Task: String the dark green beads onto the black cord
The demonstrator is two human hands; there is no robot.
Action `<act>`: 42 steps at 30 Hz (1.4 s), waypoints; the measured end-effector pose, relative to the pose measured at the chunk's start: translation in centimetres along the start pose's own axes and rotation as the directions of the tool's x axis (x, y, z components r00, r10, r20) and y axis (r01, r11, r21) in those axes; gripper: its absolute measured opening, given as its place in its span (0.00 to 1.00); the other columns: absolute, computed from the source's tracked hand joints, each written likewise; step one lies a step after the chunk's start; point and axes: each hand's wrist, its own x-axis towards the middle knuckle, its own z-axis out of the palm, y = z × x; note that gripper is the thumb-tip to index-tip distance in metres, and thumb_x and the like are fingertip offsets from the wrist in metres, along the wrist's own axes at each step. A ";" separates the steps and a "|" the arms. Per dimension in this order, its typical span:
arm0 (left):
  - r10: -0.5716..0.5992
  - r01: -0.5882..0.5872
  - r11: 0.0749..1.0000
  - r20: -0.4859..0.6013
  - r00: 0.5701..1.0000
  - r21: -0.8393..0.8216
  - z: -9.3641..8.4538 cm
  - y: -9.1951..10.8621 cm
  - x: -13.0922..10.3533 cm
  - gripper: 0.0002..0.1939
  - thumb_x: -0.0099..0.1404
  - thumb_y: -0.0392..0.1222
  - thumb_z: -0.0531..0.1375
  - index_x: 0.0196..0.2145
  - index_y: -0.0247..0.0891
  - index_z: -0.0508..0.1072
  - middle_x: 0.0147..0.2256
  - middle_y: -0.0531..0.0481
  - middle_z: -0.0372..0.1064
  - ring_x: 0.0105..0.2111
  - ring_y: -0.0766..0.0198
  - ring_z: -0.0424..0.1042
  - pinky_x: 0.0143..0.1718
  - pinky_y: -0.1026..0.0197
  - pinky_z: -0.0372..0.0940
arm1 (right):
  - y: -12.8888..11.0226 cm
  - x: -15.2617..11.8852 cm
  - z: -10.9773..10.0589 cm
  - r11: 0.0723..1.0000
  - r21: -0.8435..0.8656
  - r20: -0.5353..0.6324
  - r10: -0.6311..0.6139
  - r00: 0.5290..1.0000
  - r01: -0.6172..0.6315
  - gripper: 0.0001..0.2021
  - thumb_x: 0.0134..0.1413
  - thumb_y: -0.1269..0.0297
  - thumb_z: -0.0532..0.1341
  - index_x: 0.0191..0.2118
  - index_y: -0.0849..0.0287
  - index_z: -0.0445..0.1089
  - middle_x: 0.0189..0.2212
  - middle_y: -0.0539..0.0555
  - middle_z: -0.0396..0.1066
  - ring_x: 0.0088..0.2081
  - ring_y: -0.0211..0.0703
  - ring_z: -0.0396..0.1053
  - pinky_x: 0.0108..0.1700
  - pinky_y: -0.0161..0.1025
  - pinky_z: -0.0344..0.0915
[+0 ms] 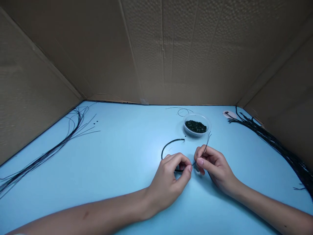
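A strand of dark beads [168, 142] curves over the light blue table, its far end just short of the bowl. Near its other end my left hand [172, 178] is closed in a pinch on the strand. Thin dark cord [207, 142] runs on from there through the fingertips of my right hand [214, 166], which pinches it. Loose cord tips stick up above the right fingers. Behind my right hand stands a clear plastic bowl [195, 134] holding many small dark beads [195, 126]. Whatever lies between my left fingertips is hidden.
Loose dark cords [61, 143] lie in a bundle at the left. Finished-looking beaded strands [271, 138] are heaped along the right wall, beside a pale round disc [229, 114]. A curled thin cord [184, 111] lies behind the bowl. Cardboard walls [156, 65] enclose the table.
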 end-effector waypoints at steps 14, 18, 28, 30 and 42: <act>-0.015 0.018 0.997 0.044 0.999 -0.078 0.0 0.0 0.3 0.07 0.76 0.41 0.59 0.40 0.38 0.74 0.35 0.50 0.76 0.35 0.61 0.72 0.41 0.59 0.64 | -0.7 0.2 0.3 0.994 -0.109 0.047 0.009 0.999 -0.004 0.14 0.66 0.54 0.69 0.34 0.58 0.72 0.28 0.48 0.67 0.27 0.37 0.63 0.32 0.37 0.61; -0.022 0.023 0.997 0.015 1.000 -0.070 0.0 -0.2 0.2 0.09 0.76 0.39 0.58 0.36 0.38 0.73 0.32 0.51 0.75 0.33 0.63 0.71 0.39 0.60 0.63 | -0.7 0.2 0.4 0.995 -0.104 0.015 -0.012 1.000 0.014 0.14 0.65 0.56 0.70 0.33 0.59 0.73 0.29 0.49 0.68 0.27 0.36 0.64 0.31 0.36 0.62; -0.078 0.078 0.992 0.000 0.997 -0.100 0.0 -0.1 0.2 0.11 0.76 0.42 0.57 0.34 0.37 0.71 0.31 0.50 0.73 0.32 0.63 0.70 0.31 0.62 0.61 | -0.3 0.3 0.3 0.999 -0.040 -0.019 -0.022 1.000 0.021 0.12 0.64 0.58 0.72 0.33 0.58 0.73 0.30 0.49 0.67 0.28 0.36 0.63 0.29 0.34 0.63; -0.089 0.088 0.990 -0.003 0.996 -0.110 -0.1 -0.1 0.2 0.11 0.76 0.42 0.57 0.34 0.38 0.71 0.31 0.50 0.73 0.32 0.63 0.70 0.30 0.63 0.61 | -0.3 0.3 0.3 0.999 -0.032 -0.021 -0.020 1.000 0.020 0.12 0.63 0.58 0.72 0.32 0.58 0.73 0.29 0.49 0.67 0.28 0.36 0.63 0.28 0.34 0.63; -0.065 0.065 0.991 0.008 0.998 -0.118 0.0 -0.1 0.2 0.11 0.76 0.42 0.57 0.35 0.38 0.72 0.31 0.50 0.73 0.32 0.63 0.70 0.32 0.62 0.62 | 0.0 0.1 -0.1 1.000 -0.003 0.010 0.009 1.000 -0.009 0.11 0.64 0.59 0.71 0.34 0.57 0.73 0.31 0.48 0.67 0.28 0.36 0.63 0.30 0.35 0.62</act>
